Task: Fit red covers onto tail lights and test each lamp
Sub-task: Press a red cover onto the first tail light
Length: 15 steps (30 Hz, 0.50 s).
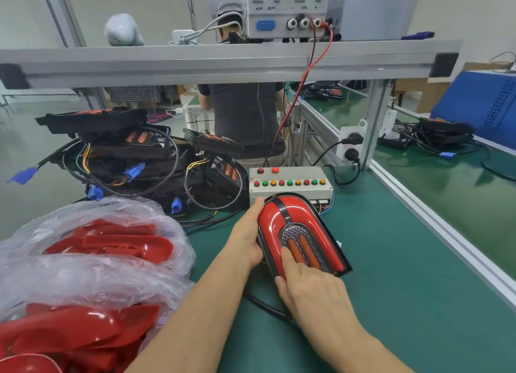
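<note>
A tail light [303, 231] with a glossy red cover on its black housing lies on the green mat in front of me. My left hand [247, 234] lies along its left edge, fingers straight and reaching the far end. My right hand [310, 286] presses on the near end, index finger on the cover beside the two orange strips. Just beyond the lamp stands a grey test box [290, 181] with rows of coloured buttons. A black cable [262, 304] runs out from under the lamp.
Clear plastic bags of loose red covers [111, 244] fill the left foreground. A heap of black tail light housings with wires and blue plugs [139, 160] lies behind them. A power supply [287, 9] sits on the shelf above. Another person stands beyond the bench.
</note>
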Available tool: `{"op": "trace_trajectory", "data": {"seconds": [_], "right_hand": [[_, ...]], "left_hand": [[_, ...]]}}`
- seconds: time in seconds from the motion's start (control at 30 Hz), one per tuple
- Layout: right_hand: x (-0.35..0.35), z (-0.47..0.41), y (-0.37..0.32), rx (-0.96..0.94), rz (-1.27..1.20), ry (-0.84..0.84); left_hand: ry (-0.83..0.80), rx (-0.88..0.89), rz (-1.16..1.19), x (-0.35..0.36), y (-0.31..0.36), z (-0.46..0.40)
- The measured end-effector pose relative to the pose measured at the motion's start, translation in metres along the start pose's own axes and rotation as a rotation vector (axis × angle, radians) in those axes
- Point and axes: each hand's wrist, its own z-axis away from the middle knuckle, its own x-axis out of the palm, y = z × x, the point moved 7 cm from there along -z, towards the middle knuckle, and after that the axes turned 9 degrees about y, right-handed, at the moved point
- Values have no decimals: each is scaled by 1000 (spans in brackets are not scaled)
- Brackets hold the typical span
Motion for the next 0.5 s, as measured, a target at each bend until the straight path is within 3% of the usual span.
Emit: {"op": "trace_trajectory", "data": {"seconds": [0.17, 0.27, 0.37, 0.5], "right_hand": [[1, 6, -2, 57, -20, 2], [-3, 9, 3, 138, -113, -113], [1, 33, 27, 507, -533, -266], [4, 69, 54, 1050, -968, -197]], "left_hand": [[-65, 161, -98, 4, 7, 4], [-51, 168, -78, 2, 8, 5], [-3, 152, -45, -6, 6, 2], [30, 115, 14, -10, 5, 1]]}}
